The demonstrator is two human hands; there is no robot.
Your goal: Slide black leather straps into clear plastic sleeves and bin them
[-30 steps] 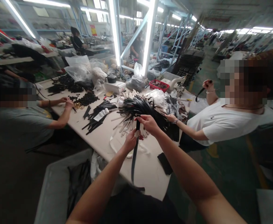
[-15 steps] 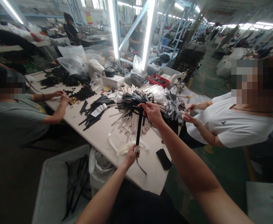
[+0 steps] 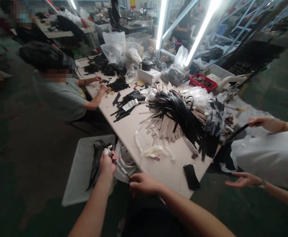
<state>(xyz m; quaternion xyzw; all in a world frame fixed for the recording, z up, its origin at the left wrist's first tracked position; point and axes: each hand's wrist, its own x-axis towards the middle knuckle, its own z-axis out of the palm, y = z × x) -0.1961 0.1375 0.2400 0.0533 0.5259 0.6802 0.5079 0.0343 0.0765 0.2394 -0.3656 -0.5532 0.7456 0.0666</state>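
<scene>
Table (image 3: 173, 171), pale, runs diagonally across the floor (image 3: 42, 194). It carries a heap of black straps (image 3: 176, 108) over fanned pale strips (image 3: 167, 130), with a red basket (image 3: 203, 87) behind. Tube lights (image 3: 161, 24) are mounted on a metal frame beyond. One co-worker (image 3: 60, 95) is at the left side; a second, in a white shirt (image 3: 269, 151), is cut off by the right edge.

The left forearm covers part of the bin (image 3: 71, 192). The held strip (image 3: 124, 171) is blurred and narrow against a white bag (image 3: 126, 154); its ends cannot be made out. It spans between the hands, off the table's near edge.

Both forearms extend from the bottom edge. Left hand (image 3: 108, 162): beside the bin, thumb uppermost, fingers closed around the strip. Right hand (image 3: 144, 184): lower, back upward, thumb and curled fingers pinching the strip; contact partly obscured.
</scene>
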